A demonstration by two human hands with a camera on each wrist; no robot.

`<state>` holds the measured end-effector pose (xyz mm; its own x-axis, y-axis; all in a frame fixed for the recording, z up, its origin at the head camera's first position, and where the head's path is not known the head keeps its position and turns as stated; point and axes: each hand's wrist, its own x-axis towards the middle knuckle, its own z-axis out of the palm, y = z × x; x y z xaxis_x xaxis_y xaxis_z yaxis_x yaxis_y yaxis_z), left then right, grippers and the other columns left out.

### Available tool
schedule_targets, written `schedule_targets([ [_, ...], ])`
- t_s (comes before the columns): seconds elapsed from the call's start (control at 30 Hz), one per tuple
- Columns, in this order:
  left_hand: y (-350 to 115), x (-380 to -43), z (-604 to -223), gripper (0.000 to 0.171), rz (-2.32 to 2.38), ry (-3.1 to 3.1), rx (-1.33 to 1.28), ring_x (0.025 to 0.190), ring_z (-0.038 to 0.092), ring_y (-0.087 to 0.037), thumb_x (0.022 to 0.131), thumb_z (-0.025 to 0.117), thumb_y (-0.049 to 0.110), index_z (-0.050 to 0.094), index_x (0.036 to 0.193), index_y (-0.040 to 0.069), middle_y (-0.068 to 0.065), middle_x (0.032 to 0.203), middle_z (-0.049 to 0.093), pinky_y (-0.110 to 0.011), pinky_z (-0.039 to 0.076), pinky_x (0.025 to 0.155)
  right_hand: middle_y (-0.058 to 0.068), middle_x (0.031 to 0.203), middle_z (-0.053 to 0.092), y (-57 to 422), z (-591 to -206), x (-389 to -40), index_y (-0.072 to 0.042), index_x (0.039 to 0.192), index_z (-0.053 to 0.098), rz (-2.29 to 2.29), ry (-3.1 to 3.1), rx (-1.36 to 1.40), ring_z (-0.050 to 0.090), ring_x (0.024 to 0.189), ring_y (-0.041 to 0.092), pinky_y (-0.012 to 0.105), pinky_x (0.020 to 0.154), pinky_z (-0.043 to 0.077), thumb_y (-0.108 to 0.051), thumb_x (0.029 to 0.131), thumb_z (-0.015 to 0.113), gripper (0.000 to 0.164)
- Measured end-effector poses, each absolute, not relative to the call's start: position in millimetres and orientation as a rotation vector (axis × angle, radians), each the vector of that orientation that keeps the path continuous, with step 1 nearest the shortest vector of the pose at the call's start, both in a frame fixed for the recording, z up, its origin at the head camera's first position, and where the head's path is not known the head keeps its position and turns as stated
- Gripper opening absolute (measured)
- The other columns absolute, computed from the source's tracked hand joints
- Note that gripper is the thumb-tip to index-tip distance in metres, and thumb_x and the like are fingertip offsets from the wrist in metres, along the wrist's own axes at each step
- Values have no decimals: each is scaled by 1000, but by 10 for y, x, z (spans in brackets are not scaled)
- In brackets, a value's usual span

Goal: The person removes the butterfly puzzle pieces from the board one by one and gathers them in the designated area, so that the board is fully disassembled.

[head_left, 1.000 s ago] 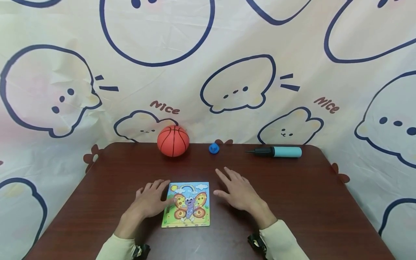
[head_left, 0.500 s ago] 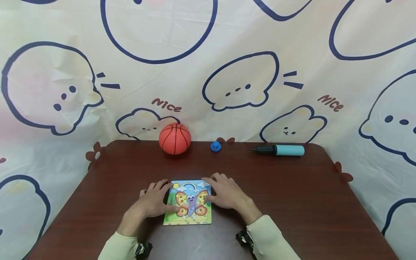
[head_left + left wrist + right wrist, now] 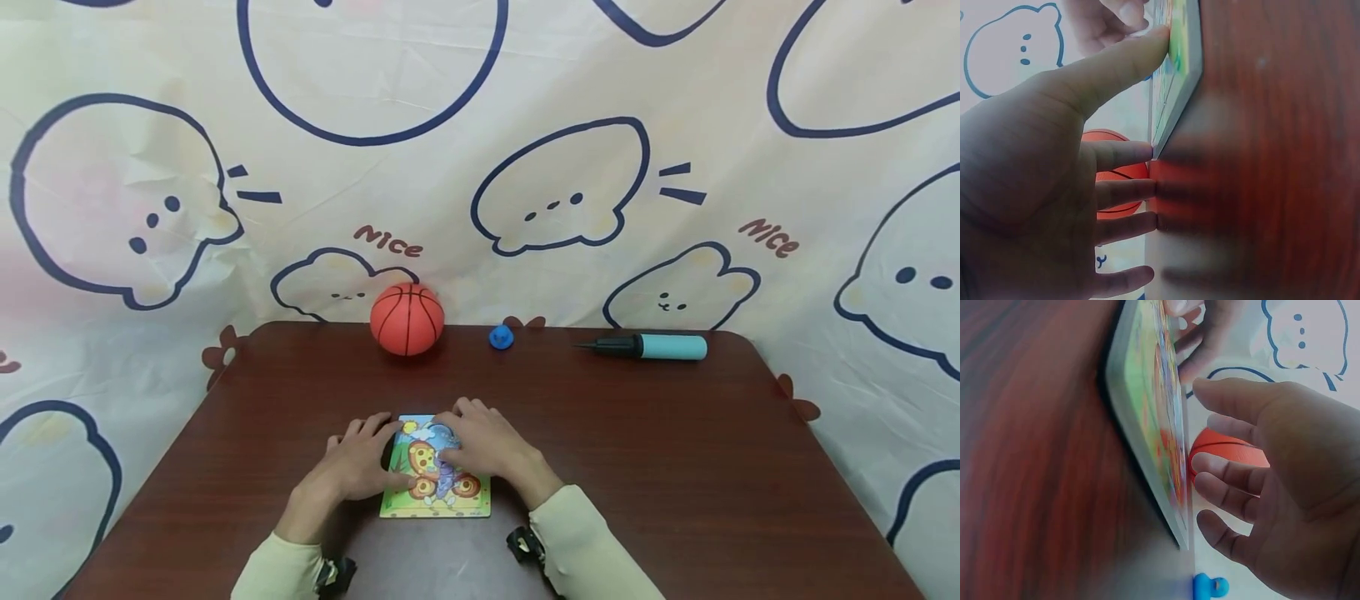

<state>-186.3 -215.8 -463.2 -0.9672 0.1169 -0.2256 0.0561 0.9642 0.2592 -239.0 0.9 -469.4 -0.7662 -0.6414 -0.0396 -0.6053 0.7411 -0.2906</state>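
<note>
A thin square picture board [image 3: 472, 506], printed with a cartoon butterfly under a rainbow, lies flat on the brown table. My left hand [image 3: 351, 467] rests at its left side. In the left wrist view its thumb [image 3: 1124, 65] lies on the picture and the index fingertip is right at the board's corner, the other fingers spread down to the table. Over the right half of the board is my right hand [image 3: 491, 446], hiding the top right of the picture. Seen from the right wrist, its loosely bent fingers [image 3: 1229, 475] are above the board's face with nothing between them.
At the table's far edge stand an orange-red toy basketball [image 3: 407, 320], a small blue knobbed object [image 3: 501, 337] and a light-blue and black hand pump [image 3: 652, 347] with a thin nozzle. Behind them hangs a white cloth [image 3: 420, 192] with cartoon drawings.
My right hand has moved left from beside the board to over its right half. My left thumb has shifted slightly on the picture. The head view has moved a little.
</note>
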Motion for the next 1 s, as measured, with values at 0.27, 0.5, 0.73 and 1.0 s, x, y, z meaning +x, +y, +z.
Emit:
schedule_targets([
  [0.27, -2159, -1866, -4644, 96, 390, 2888, 126, 134, 34, -37, 65, 74, 70, 49, 141, 17, -11, 151, 38, -63, 36, 95, -3, 115, 53, -136, -4737, -2432, -31, 130, 58, -378, 2789, -1055, 46, 100, 13, 34, 90, 45, -43, 89, 65, 44],
  [0.5, -2151, -1872, -4643, 96, 400, 2895, 129, 134, 34, -37, 65, 75, 70, 50, 141, 17, -10, 151, 38, -63, 36, 95, -3, 116, 52, -223, -4757, -2460, -31, 131, 58, -379, 2769, -1048, 46, 101, 12, 34, 87, 45, -44, 91, 62, 42],
  [0.73, -2150, -1884, -4647, 100, 395, 2897, 106, 133, 36, -36, 62, 75, 71, 49, 140, 13, -11, 150, 40, -64, 37, 95, -3, 112, 51, -336, -4727, -2481, -31, 128, 59, -383, 2763, -1027, 45, 98, 12, 31, 81, 42, -45, 91, 62, 40],
  [1.0, -2152, -1898, -4655, 100, 402, 2897, 109, 134, 35, -37, 62, 75, 72, 51, 139, 13, -12, 150, 41, -66, 35, 97, -3, 114, 50, -442, -4636, -2496, -36, 130, 57, -299, 2729, -951, 44, 99, 13, 34, 79, 40, -47, 88, 65, 44],
])
